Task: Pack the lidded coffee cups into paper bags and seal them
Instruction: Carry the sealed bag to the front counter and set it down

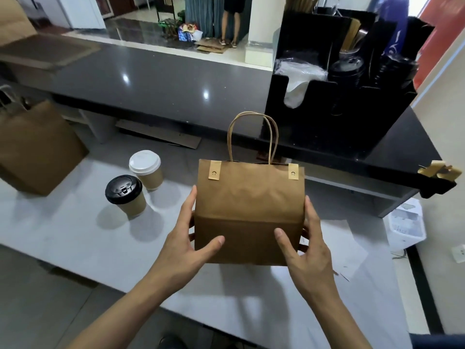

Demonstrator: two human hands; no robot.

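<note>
Brown kraft paper bag with twisted handles (249,210) held upright above white counter (75,235), gripped at both sides by left hand (186,238) and right hand (305,245), thumbs pressed on front. Top already stickered shut. Setting aside judged next. Black-lidded cup (125,195) and white-lidded cup (147,170) left of bag, unpacked.

Bright even indoor light, ceiling glare spots on the grey counter (161,79), soft shadows, wide-angle edge bending.

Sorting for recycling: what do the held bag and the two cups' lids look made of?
Bag: matte brown kraft paper, creased, twisted-paper handles. Black lid: probably plastic, slightly glossy, moulded sip hole. White lid: likely plastic too, smooth, though moulded fibre can't be excluded.
</note>
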